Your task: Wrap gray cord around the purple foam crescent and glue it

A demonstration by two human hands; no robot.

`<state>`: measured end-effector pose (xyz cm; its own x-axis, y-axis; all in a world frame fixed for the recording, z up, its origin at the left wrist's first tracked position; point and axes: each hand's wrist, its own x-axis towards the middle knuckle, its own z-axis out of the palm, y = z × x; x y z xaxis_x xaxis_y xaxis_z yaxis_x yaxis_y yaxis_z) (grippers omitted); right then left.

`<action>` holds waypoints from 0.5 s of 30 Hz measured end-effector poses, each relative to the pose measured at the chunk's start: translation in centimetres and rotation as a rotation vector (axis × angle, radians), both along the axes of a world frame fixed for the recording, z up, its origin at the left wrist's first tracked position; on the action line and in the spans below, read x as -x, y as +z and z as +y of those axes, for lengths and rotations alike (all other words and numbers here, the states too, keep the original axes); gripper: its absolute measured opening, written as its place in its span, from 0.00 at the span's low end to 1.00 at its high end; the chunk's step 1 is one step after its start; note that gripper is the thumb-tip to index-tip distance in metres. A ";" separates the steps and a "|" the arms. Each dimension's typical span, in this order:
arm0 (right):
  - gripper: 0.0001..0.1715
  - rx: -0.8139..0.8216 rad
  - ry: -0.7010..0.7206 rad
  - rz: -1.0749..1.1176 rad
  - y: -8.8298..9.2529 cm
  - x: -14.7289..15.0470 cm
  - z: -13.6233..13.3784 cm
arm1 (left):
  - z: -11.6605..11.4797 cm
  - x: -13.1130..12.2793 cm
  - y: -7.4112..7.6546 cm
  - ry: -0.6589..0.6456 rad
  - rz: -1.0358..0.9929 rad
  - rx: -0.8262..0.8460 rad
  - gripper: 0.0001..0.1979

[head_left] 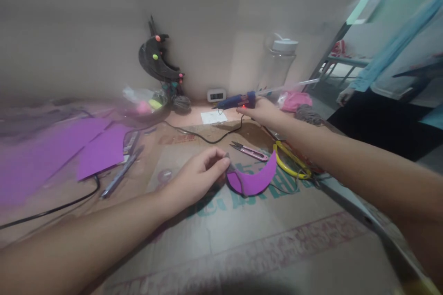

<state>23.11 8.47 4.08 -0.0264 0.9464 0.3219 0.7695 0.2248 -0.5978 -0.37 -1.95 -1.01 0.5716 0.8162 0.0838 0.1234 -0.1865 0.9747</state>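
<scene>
My left hand (pixel 199 173) pinches the left tip of a purple foam crescent (pixel 254 179) that lies on the cardboard sheet (pixel 242 235); a grey cord runs along the crescent's edge. My right hand (pixel 261 109) reaches far forward and grips the handle of a blue hot glue gun (pixel 237 100), whose red light glows. The gun's black cable (pixel 207 136) trails across the cardboard.
Pink thread snips (pixel 249 150) and yellow-handled scissors (pixel 292 162) lie right of the crescent. Purple foam sheets (pixel 86 147) and pens (pixel 121 173) lie at left. A black decorated crescent (pixel 157 60), a bowl (pixel 145 106), a white clock (pixel 216 95) and a plastic jar (pixel 282 62) stand along the wall.
</scene>
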 end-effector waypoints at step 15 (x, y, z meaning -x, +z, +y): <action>0.18 0.143 0.027 -0.230 -1.8 -0.5 4.3 | 0.1 -0.1 0.1 0.009 0.003 0.077 0.12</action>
